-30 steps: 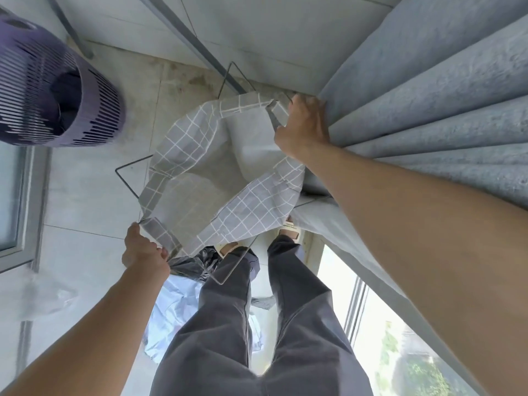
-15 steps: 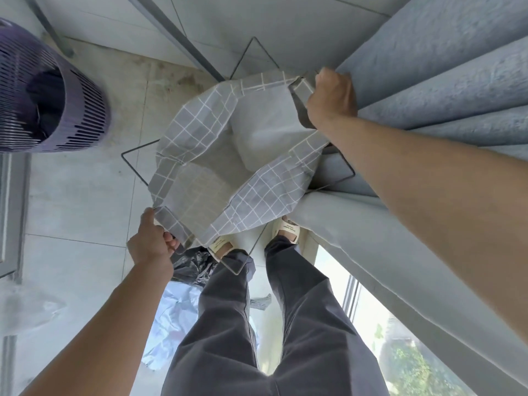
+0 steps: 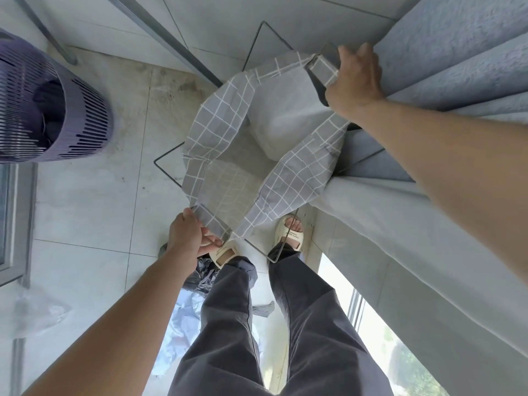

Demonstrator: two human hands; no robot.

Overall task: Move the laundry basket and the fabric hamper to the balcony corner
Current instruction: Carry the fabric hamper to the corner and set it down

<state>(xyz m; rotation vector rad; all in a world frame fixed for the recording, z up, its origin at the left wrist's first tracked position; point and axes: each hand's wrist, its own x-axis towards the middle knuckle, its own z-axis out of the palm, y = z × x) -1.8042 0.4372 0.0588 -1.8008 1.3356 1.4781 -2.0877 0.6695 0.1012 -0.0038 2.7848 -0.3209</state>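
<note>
Head view, looking straight down: my right hand (image 3: 355, 81) is closed over the far handle strap of the fabric hamper (image 3: 257, 150), knuckles pressed against the curtain (image 3: 457, 61) just beyond it; my left hand (image 3: 187, 238) is pinched shut on the near strap, just ahead of my sandals (image 3: 288, 234). Between my two hands the checked cloth sags open on its wire frame (image 3: 168, 172), whose corners poke out past the fabric; I cannot tell whether the legs are on the tiles or a little off them.

To do this step well, I think I should keep both straps level and pull them gently apart, so the cloth stays taut and the frame does not fold; the right side needs care, since the frame's edge sits against the curtain folds and could snag.

Inside the hamper I see only pale lining, no clothes. Well off to the left of my left hand stands the laundry basket (image 3: 71, 115), purple and slotted, by the wall, with something dark lying in it.
</note>
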